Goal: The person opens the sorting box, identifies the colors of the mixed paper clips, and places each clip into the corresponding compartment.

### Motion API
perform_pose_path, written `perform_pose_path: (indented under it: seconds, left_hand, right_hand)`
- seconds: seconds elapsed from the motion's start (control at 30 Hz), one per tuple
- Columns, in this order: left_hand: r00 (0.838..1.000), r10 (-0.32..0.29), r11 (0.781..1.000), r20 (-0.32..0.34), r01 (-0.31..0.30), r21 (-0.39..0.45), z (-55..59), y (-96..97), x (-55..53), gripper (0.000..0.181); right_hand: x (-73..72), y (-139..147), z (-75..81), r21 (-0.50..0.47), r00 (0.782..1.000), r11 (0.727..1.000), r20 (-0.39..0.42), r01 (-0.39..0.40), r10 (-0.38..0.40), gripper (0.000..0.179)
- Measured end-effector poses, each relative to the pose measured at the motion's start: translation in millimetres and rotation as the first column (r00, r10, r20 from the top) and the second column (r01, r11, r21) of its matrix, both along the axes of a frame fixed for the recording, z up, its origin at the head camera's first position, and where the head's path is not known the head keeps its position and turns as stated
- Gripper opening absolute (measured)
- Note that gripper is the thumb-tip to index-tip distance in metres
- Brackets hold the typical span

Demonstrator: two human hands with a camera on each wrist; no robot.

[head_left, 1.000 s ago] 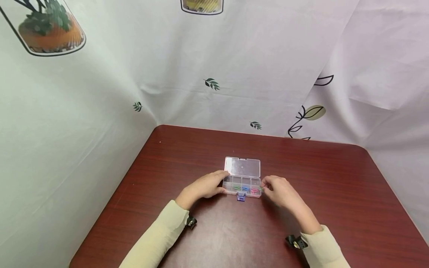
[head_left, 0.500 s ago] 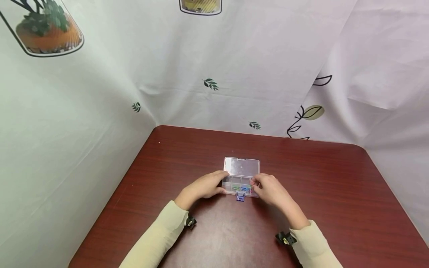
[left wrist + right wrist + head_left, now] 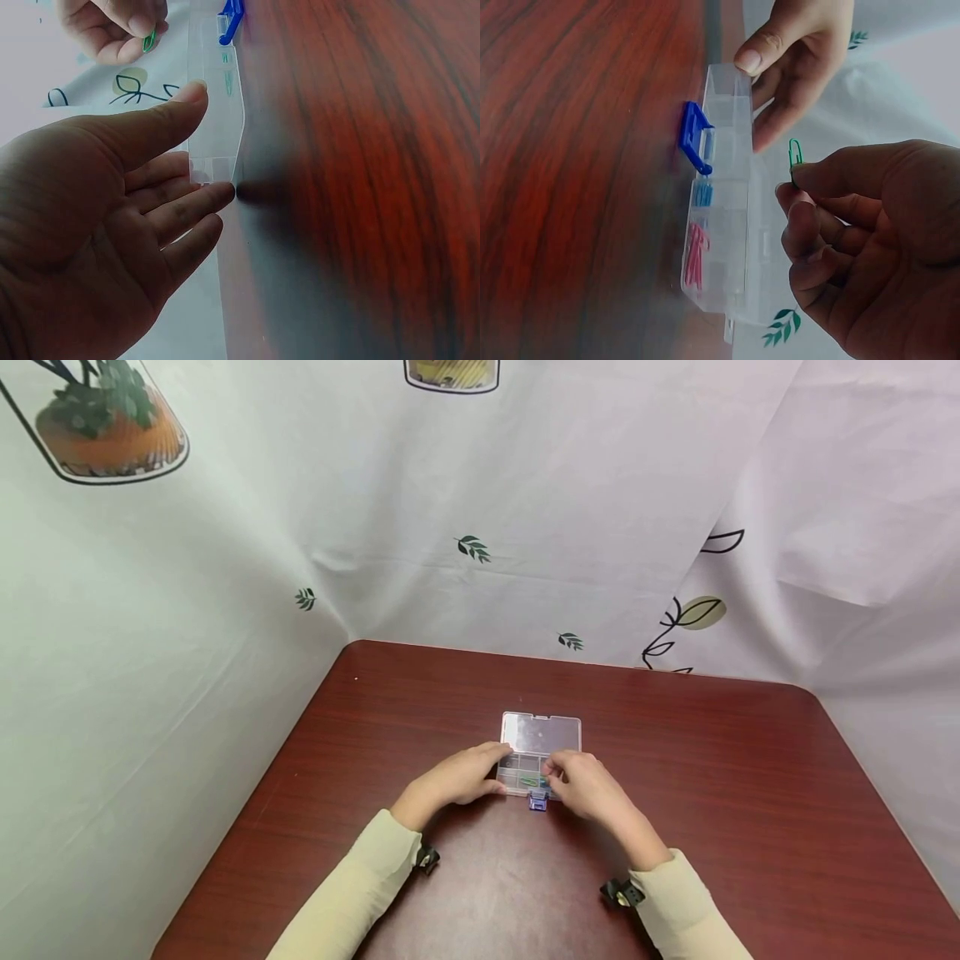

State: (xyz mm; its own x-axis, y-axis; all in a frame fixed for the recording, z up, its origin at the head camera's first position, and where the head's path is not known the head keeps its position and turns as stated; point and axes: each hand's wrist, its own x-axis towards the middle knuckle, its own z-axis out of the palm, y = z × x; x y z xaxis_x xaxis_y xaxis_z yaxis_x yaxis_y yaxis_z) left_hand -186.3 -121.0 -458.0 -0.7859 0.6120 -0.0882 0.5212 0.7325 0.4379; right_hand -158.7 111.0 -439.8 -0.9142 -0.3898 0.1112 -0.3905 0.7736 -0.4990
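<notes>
A small clear compartment box [image 3: 507, 779] lies on the table with its lid [image 3: 541, 733] folded back and its blue latch [image 3: 694, 139] hanging at the front. My left hand [image 3: 467, 773] holds the box by its left end, thumb at the front corner and fingers toward the back. Between thumb and fingertip, my right hand [image 3: 588, 783] pinches a green paper clip [image 3: 795, 151] just above the box. Pink paper clips [image 3: 696, 255] and blue paper clips [image 3: 703, 193] lie in separate front compartments. More green paper clips [image 3: 528, 782] sit in a front compartment farther left.
The dark red wooden table [image 3: 420, 702] extends around the box on all sides. White printed cloth [image 3: 570, 527] stands behind it and along its left edge. Black bands [image 3: 622, 893] with small devices are on both wrists.
My right hand has moved left with the green paper clip, from the box's right end to above its middle, uncovering nothing on the left. The left hand and box have stayed put.
</notes>
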Motion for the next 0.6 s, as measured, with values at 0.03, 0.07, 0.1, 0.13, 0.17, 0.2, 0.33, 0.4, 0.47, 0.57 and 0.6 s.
perform_pose_path:
  seconds: [0.03,0.07,0.1,0.13,0.17,0.2,0.33,0.4,0.47,0.57,0.6]
  left_hand:
    - [1.000,-0.001,1.000,-0.001,0.001,-0.002,0.1,0.1,-0.1,0.061]
    - [1.000,-0.001,1.000,-0.001,0.001,-0.005,0.0,0.1,-0.2,0.061]
    - [1.000,-0.001,1.000,-0.002,0.001,-0.007,-0.1,0.2,-0.3,0.061]
    - [1.000,-0.001,1.000,-0.003,0.001,-0.009,-0.1,0.2,-0.4,0.061]
    - [1.000,0.000,1.000,-0.003,0.000,-0.012,-0.2,0.3,-0.4,0.061]
    - [1.000,0.000,1.000,-0.003,0.000,-0.014,-0.4,0.4,-0.6,0.061]
    - [1.000,0.002,1.000,-0.001,-0.002,-0.019,0.1,0.5,-0.4,0.062]
    - [1.000,0.005,1.000,0.003,-0.005,-0.020,0.7,0.6,0.0,0.062]
    - [1.000,0.006,1.000,0.005,-0.006,-0.019,1.1,0.6,0.4,0.063]
    - [1.000,0.006,1.000,0.006,-0.006,-0.013,1.0,0.5,0.4,0.063]
    - [1.000,0.004,1.000,0.004,-0.004,-0.010,0.9,0.3,0.4,0.063]
  right_hand:
    - [-0.2,-1,-0.1,-0.003,1.000,1.000,0.004,-0.001,0.001,0.013]
    - [-0.5,-3,-0.3,-0.003,1.000,1.000,0.007,-0.001,0.001,0.013]
    - [-0.8,-4,-0.5,-0.004,1.000,1.000,0.008,-0.003,0.003,0.013]
    - [-1.0,-5,-0.6,-0.004,1.000,1.000,0.008,-0.004,0.004,0.013]
    - [-1.4,-7,-0.9,-0.005,1.000,1.000,0.006,-0.004,0.004,0.013]
    - [-1.6,-8,-0.9,-0.005,1.000,1.000,0.004,-0.006,0.006,0.013]
    - [-2.9,-12,-1.0,-0.015,1.000,1.000,0.003,-0.003,0.003,0.012]
    - [-3.5,-13,-0.8,-0.019,1.000,1.000,0.009,0.003,-0.003,0.011]
    - [-4.2,-14,-0.6,-0.022,1.000,1.000,0.017,0.009,-0.008,0.010]
    - [-4.9,-13,0.0,-0.022,1.000,1.000,0.019,0.013,-0.013,0.011]
    - [-5.1,-13,0.2,-0.023,1.000,1.000,0.018,0.013,-0.013,0.011]
